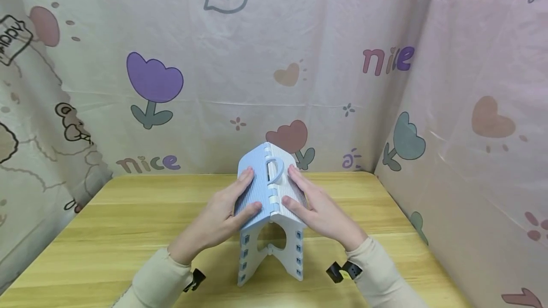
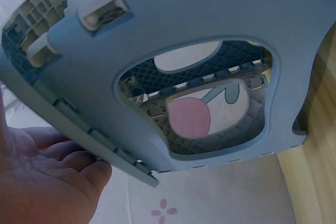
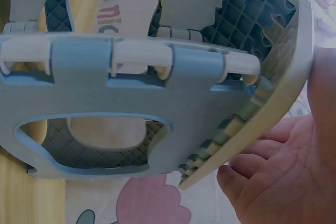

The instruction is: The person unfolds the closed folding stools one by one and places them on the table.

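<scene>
A blue and white folding step stool (image 1: 259,187) stands partly folded on the table, its two top halves sloping down from a raised hinge ridge. A curved blue carry handle (image 1: 280,171) sits on the ridge. My left hand (image 1: 218,220) rests on the blue half, thumb near the ridge and fingers farther back. On the white half lies my right hand (image 1: 320,209), likewise spread. The near leg panels (image 1: 293,260) are bent inward at a middle hinge. Both wrist views show the stool's side panel (image 2: 231,22) with its oval opening; each hand touches the outside of a top half.
The stool stands on a wood-grain table (image 1: 180,194). Behind it hangs a printed cloth (image 1: 239,75) with flowers and lettering, and more cloth (image 1: 466,170) borders the right side. A dark wrist device (image 1: 342,271) is strapped below the right sleeve.
</scene>
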Available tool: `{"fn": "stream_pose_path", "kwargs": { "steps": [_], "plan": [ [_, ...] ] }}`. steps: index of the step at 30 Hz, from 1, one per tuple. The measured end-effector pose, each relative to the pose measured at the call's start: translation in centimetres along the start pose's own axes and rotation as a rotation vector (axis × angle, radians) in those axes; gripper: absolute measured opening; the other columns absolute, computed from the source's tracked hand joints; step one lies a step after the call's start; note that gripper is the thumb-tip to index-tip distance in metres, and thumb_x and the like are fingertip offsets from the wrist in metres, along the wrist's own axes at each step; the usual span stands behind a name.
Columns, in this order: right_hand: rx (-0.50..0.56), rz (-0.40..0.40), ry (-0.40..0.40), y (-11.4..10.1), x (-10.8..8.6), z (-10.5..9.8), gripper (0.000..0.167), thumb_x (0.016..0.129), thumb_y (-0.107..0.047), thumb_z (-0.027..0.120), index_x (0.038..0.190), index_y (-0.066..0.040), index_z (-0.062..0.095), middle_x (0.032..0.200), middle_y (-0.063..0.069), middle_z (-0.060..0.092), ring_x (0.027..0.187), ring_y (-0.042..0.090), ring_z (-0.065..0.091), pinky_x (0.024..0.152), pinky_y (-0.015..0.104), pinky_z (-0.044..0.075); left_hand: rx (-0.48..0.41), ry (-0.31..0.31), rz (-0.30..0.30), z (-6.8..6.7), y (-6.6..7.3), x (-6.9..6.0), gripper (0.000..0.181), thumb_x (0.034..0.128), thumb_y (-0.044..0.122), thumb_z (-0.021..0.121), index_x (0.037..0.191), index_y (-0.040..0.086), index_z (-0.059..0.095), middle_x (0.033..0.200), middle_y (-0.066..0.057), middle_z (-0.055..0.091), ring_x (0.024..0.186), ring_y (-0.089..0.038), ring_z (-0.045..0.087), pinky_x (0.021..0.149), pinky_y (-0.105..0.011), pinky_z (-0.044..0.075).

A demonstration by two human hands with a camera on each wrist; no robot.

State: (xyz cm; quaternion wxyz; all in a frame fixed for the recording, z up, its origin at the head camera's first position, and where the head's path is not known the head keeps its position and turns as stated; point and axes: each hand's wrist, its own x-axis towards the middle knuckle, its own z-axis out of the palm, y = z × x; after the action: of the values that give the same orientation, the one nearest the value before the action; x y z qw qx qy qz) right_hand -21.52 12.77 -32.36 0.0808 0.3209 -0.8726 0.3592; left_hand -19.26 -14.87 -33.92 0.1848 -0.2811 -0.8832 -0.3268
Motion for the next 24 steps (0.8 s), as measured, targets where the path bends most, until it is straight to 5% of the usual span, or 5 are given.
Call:
{"fn": "stream_pose_path", "kwargs": {
  "steps": [24],
  "plan": [
    [0.005,0.066,-0.041,0.48,-0.07,0.22,0.077,0.108,-0.049,0.06,0.168,-0.009,0.031,0.178,0.006,0.024,0.165,0.028,0.026,0.132,0.052,0.029,-0.04,-0.053,-0.026,0.01,-0.35,0.07,0.083,0.1016,0.047,0.072,0.166,0.008,0.038,0.175,-0.011,0.031,0.16,-0.037,0.036,0.126,-0.058,0.036]
  ]
}}
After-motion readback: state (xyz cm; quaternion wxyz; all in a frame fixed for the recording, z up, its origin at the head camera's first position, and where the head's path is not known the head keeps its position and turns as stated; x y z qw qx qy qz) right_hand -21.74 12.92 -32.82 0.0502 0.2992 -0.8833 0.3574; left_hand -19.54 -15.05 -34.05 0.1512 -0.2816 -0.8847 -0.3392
